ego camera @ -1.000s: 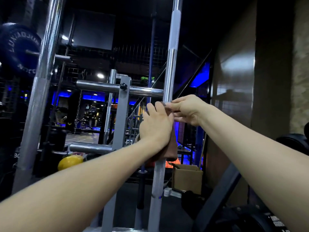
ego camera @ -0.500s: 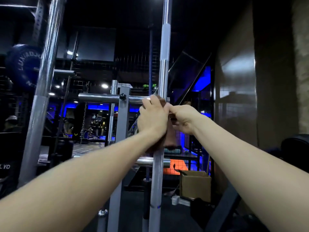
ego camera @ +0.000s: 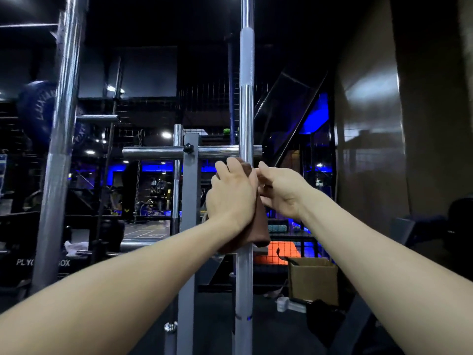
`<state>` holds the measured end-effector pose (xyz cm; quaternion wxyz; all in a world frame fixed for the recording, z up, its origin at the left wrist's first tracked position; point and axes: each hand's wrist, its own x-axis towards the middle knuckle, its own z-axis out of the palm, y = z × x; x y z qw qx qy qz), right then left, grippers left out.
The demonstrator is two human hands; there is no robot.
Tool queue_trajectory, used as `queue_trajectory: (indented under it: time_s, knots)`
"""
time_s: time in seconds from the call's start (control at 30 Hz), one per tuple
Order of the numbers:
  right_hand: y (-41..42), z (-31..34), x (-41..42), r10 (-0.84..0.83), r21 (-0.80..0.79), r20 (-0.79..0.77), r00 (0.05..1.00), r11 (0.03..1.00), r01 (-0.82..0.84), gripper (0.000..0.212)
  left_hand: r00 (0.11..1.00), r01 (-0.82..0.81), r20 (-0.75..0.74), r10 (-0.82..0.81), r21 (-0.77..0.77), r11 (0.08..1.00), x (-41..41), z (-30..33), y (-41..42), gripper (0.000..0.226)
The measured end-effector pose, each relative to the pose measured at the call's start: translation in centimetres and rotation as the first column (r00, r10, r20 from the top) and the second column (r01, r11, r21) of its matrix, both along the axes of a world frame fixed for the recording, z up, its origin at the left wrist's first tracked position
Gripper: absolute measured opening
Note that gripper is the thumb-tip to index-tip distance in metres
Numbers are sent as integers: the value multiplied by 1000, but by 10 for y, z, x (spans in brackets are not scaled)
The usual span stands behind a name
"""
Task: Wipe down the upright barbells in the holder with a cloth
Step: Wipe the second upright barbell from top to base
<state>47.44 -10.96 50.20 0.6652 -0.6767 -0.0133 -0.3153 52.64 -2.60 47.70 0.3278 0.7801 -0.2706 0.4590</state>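
A chrome barbell [ego camera: 246,103] stands upright in the middle of the view, with a knurled band high up. A brown cloth [ego camera: 260,230] is wrapped around its shaft at chest height. My left hand [ego camera: 231,194] presses the cloth against the bar from the left, fingers curled over it. From the right, my right hand [ego camera: 280,192] pinches the cloth's upper edge beside the bar. A second upright barbell [ego camera: 60,139] rises at the left, thicker below. The holder at the bars' feet is out of view.
A grey rack post [ego camera: 190,190] with chrome horizontal pegs [ego camera: 153,152] stands just left of the wrapped bar. A blue weight plate [ego camera: 38,111] hangs at the far left. A cardboard box [ego camera: 313,280] sits on the floor at the right, near a dark wall [ego camera: 371,124].
Both hands with the cloth stay at about the same height on the bar. The camera has tilted and shifted, so the rack and box sit lower and further right.
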Motion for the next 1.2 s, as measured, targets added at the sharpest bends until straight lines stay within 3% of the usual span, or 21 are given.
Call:
queue_trajectory:
  time_s: [0.2,0.4,0.5,0.63,0.77,0.97,1.13,1.2]
  knots:
    - [-8,-41,6,113,87,17,993,990,-114,26,998,51,46,-47,-94,994,6,-12,-2,47]
    - [-4,-46,-20,125,64,-40,991,990,-122,22,998,58,26,-60,63,996,-6,-59,13,47]
    - [-2,-35,-21,39,-17,-34,999,999,-40,22,998,64,-4,-64,21,998,-6,-36,11,46]
    - [4,9,-10,-90,-90,143,986,991,104,22,996,83,20,-82,-57,995,-2,25,0,50]
    - [16,49,-2,-175,-170,225,958,961,216,21,997,40,60,-39,-22,999,-2,12,-1,49]
    - [20,71,0,-234,-257,131,963,930,261,18,998,60,3,-61,92,994,-5,-23,11,48]
    - [13,73,2,-174,-303,121,977,931,203,17,999,36,38,-34,-47,998,-5,38,-2,50]
    - [10,74,2,-158,-296,114,981,937,186,17,992,-23,118,36,-106,994,0,35,-10,48]
